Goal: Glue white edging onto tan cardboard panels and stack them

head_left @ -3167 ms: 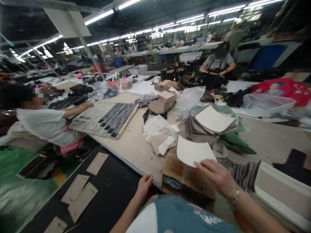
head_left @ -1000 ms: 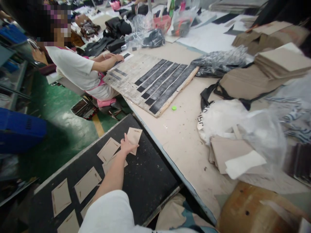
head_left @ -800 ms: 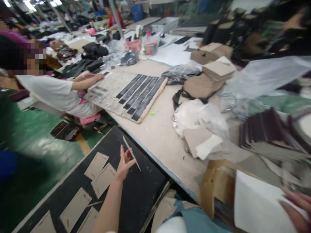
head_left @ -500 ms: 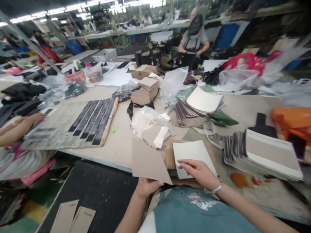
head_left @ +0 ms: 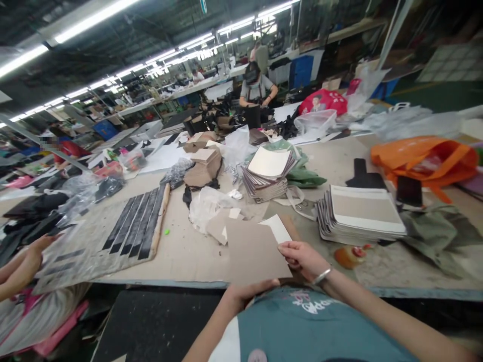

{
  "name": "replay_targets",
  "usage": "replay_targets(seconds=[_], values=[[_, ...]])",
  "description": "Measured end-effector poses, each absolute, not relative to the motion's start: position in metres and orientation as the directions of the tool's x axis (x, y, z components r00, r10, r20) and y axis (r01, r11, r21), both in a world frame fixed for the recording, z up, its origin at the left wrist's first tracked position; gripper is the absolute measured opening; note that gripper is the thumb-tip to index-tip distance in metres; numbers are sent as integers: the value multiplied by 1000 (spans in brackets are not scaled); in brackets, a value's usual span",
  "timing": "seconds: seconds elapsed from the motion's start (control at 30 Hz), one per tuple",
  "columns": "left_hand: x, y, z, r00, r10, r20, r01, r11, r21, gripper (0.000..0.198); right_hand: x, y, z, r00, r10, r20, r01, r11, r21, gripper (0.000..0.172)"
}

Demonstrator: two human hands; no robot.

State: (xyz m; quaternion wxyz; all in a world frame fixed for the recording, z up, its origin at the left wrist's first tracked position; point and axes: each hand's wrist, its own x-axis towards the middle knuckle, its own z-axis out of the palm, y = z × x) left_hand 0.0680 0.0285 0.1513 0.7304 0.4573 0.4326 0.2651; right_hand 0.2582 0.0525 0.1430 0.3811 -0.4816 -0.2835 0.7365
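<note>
In the head view: one taupe panel (head_left: 254, 251), face up, held above the near edge of the table (head_left: 188, 261); its near edge is gripped by the left hand (head_left: 245, 290), fingers mostly hidden beneath, presumably so that it is steadied with its face exposed. One white sheet (head_left: 277, 227), partly covered by the panel at the panel's far right side; it is pinched by the thumb and fingers of the right hand (head_left: 304, 259), presumably for control close to the panel. Whether the panel's right edge is also caught cannot be told. One bordered stack (head_left: 366, 211), placed farther right, apparently within reach but outside the handling space.
</note>
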Motion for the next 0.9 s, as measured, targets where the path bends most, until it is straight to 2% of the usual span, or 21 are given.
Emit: replay_targets(seconds=[0.1, 0.23, 0.33, 0.4, 0.6, 0.8, 0.9], values=[[64, 31, 155, 401, 818, -411, 101, 407, 908, 44, 281, 61, 137, -84, 897, -433, -291, -438, -851, 52], [42, 37, 149, 277, 900, -337, 78, 329, 941, 48, 317, 70, 120, 78, 930, -358, -141, -346, -928, 51], [27, 39, 137, 38, 916, -399, 12, 399, 917, 45, 332, 71, 110, 80, 936, -343, -49, -340, -939, 48], [24, 41, 133, -52, 908, -417, 3, 417, 909, 46, 333, 69, 106, 33, 936, -351, -35, -350, -936, 44], [30, 49, 132, -47, 914, -403, 124, 406, 906, 38, 322, 76, 98, -44, 934, -355, 61, -352, -934, 43], [29, 60, 119, -34, 869, -494, 53, 495, 867, 40, 321, 109, 99, -110, 942, -316, 454, -235, -859, 40], [30, 67, 109, -8, 853, -522, 77, 521, 850, 44, 320, 121, 94, -108, 944, -311, 559, -201, -804, 32]])
